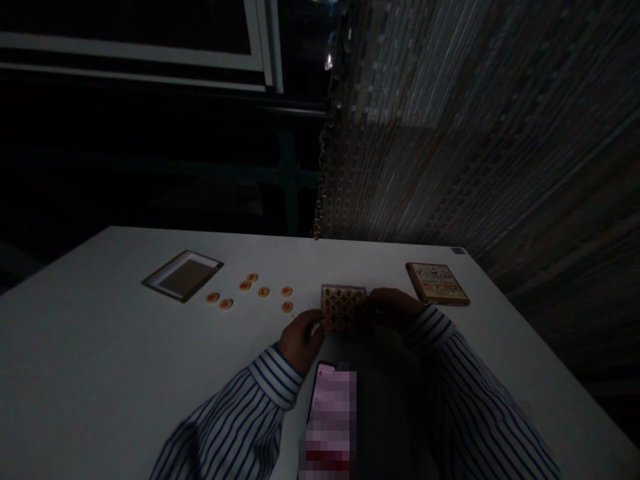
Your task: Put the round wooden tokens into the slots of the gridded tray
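Observation:
A small tray of round Chinese chess pieces (343,308) lies near the middle of the white table, its pieces set in rows. My left hand (301,339) grips its lower left corner between thumb and fingers. On the opposite side, my right hand (395,307) is closed round the right edge, covering part of the pieces there. Left of the tray several loose chess pieces with red characters are scattered, among them one chess piece (287,307) close to my left hand and another chess piece (263,292) farther off.
An open shallow box (150,283) sits at the far left of the table (125,360). At the right lies a box with printed characters (439,283). A lit phone (327,400), partly pixelated, is below the tray. Behind the table hangs a string curtain (400,147).

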The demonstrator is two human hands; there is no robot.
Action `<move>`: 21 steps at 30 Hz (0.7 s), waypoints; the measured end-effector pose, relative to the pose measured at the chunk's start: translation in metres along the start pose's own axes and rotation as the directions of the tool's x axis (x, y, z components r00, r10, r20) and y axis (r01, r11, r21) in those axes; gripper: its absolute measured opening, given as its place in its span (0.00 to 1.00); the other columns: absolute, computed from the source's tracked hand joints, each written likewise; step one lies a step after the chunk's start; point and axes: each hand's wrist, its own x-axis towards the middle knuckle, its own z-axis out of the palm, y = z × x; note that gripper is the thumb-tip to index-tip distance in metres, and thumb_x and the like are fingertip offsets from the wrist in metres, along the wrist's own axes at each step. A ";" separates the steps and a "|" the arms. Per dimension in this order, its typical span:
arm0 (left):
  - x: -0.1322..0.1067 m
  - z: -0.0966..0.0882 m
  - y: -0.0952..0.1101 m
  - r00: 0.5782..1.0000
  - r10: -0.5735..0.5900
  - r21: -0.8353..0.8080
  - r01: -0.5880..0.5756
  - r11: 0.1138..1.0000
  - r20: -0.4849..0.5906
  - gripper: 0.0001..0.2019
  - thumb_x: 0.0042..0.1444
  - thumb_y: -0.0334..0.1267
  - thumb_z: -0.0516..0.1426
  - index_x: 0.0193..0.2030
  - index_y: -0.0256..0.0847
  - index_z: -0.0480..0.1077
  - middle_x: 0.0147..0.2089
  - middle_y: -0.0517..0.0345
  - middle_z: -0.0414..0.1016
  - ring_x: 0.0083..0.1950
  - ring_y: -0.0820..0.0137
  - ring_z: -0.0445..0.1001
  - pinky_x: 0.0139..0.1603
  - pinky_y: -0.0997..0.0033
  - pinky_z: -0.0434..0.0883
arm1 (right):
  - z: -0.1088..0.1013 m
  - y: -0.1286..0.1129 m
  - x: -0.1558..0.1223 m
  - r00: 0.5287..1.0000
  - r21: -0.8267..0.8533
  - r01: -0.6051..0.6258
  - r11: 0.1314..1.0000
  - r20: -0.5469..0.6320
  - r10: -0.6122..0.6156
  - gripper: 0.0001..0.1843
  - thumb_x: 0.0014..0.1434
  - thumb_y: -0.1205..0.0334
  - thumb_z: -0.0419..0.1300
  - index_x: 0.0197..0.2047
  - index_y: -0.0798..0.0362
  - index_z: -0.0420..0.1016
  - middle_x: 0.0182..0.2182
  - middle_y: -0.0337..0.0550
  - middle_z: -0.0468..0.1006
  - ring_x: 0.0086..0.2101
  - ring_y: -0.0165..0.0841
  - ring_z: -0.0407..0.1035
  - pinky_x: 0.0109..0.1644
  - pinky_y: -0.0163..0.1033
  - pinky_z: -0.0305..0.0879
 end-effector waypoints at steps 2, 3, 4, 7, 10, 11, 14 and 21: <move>0.000 -0.001 0.002 1.000 -0.005 0.005 0.005 1.000 -0.009 0.11 0.47 0.31 0.52 0.40 0.39 0.66 0.41 0.54 0.72 0.42 0.70 0.71 0.43 0.67 0.69 | 0.000 0.000 0.001 1.000 0.006 -0.006 1.000 0.007 0.006 0.12 0.50 0.57 0.53 0.38 0.47 0.73 0.31 0.42 0.73 0.31 0.30 0.66 0.32 0.32 0.58; 0.000 -0.001 0.003 1.000 -0.008 0.007 0.008 1.000 -0.010 0.11 0.47 0.31 0.52 0.39 0.39 0.66 0.41 0.54 0.73 0.42 0.70 0.71 0.43 0.67 0.69 | 0.001 0.000 0.002 1.000 0.000 -0.010 1.000 0.010 0.010 0.13 0.50 0.56 0.53 0.38 0.47 0.73 0.31 0.41 0.73 0.30 0.30 0.66 0.32 0.32 0.57; 0.000 -0.001 0.003 1.000 -0.009 0.006 0.009 1.000 -0.013 0.11 0.47 0.31 0.51 0.39 0.39 0.66 0.40 0.54 0.73 0.42 0.70 0.71 0.43 0.67 0.69 | 0.002 0.000 0.002 1.000 -0.014 -0.013 1.000 0.008 0.013 0.13 0.50 0.55 0.53 0.38 0.47 0.73 0.31 0.41 0.73 0.30 0.31 0.66 0.32 0.32 0.57; 0.000 -0.001 0.002 1.000 -0.009 -0.002 0.009 1.000 -0.006 0.11 0.48 0.32 0.51 0.40 0.39 0.66 0.40 0.54 0.72 0.42 0.70 0.71 0.43 0.68 0.70 | 0.004 0.001 0.004 1.000 -0.059 -0.015 0.998 0.003 0.015 0.13 0.51 0.54 0.52 0.38 0.47 0.73 0.31 0.42 0.73 0.30 0.31 0.66 0.31 0.32 0.57; 0.000 0.000 -0.001 1.000 -0.002 -0.007 0.002 1.000 0.000 0.11 0.48 0.32 0.51 0.41 0.40 0.66 0.41 0.54 0.72 0.43 0.70 0.70 0.45 0.68 0.69 | 0.004 0.001 0.003 1.000 -0.058 -0.011 0.998 0.006 0.012 0.13 0.50 0.56 0.52 0.36 0.47 0.74 0.31 0.42 0.73 0.30 0.31 0.66 0.31 0.32 0.57; -0.001 0.001 -0.002 1.000 -0.001 -0.010 0.001 1.000 0.001 0.11 0.48 0.31 0.51 0.41 0.40 0.65 0.41 0.54 0.72 0.43 0.70 0.70 0.45 0.68 0.69 | 0.003 0.000 0.003 1.000 -0.050 -0.008 0.999 0.009 0.008 0.12 0.50 0.56 0.52 0.36 0.48 0.74 0.31 0.42 0.73 0.30 0.31 0.66 0.32 0.32 0.57; -0.001 0.002 -0.003 1.000 -0.005 -0.016 0.005 1.000 0.003 0.12 0.48 0.31 0.51 0.41 0.39 0.66 0.42 0.54 0.72 0.44 0.70 0.70 0.45 0.67 0.68 | 0.003 0.000 0.003 1.000 -0.041 -0.004 0.999 0.011 0.004 0.12 0.51 0.56 0.52 0.35 0.48 0.74 0.30 0.42 0.73 0.30 0.31 0.66 0.32 0.33 0.57; 0.000 0.001 -0.003 1.000 -0.006 0.010 0.005 1.000 0.011 0.11 0.49 0.32 0.51 0.41 0.38 0.66 0.42 0.53 0.72 0.44 0.69 0.70 0.45 0.68 0.68 | 0.004 0.003 0.002 1.000 -0.030 -0.002 1.000 -0.007 0.002 0.12 0.50 0.57 0.53 0.37 0.48 0.73 0.32 0.42 0.73 0.31 0.32 0.66 0.32 0.33 0.57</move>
